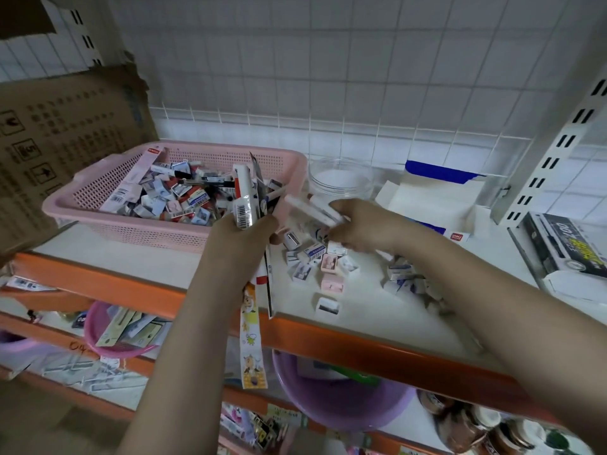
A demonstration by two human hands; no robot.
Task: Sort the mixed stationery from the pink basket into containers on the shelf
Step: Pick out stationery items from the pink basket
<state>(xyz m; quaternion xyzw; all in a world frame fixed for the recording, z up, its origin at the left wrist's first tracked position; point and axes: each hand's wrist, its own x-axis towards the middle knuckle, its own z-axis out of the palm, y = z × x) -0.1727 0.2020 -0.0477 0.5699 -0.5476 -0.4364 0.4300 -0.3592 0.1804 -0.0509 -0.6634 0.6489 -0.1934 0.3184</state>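
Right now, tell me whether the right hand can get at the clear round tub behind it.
Probably yes: the clear round tub stands open just beyond the right hand with nothing between them, but that hand already grips white pens, so it could only drop them in.

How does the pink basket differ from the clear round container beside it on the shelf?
The pink basket is rectangular, with perforated opaque walls; the clear round container is see-through with smooth walls. The pink basket is heaped with mixed small stationery, while the clear round container looks empty, though blur makes that uncertain. The pink basket is much the wider of the two. Both stand open-topped on the white shelf, against the tiled wall.
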